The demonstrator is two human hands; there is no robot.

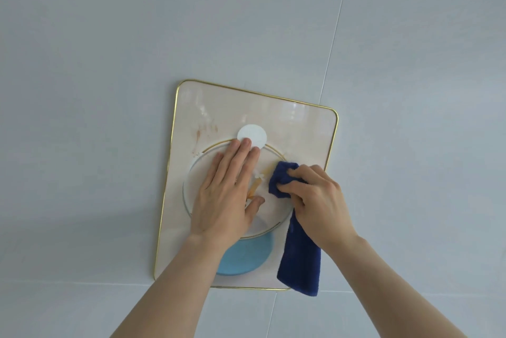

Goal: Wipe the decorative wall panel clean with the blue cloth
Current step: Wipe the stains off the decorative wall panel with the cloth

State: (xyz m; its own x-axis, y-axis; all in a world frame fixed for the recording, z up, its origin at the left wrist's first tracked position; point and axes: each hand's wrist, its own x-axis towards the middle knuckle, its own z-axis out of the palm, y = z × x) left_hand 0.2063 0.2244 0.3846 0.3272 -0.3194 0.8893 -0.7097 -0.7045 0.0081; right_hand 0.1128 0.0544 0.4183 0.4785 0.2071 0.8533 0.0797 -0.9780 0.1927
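The decorative wall panel is a cream rectangle with a thin gold rim, hung on a pale wall and seen tilted. It bears a gold ring, a white disc and a light blue disc. Faint reddish smears mark its upper left. My left hand lies flat on the panel's middle, fingers together and pointing up. My right hand presses a dark blue cloth against the panel right of the centre. The cloth's loose end hangs down over the panel's lower right corner.
Pale grey-blue wall tiles surround the panel, with thin grout lines running diagonally at the right and across below the panel. Both forearms reach up from the bottom of the view.
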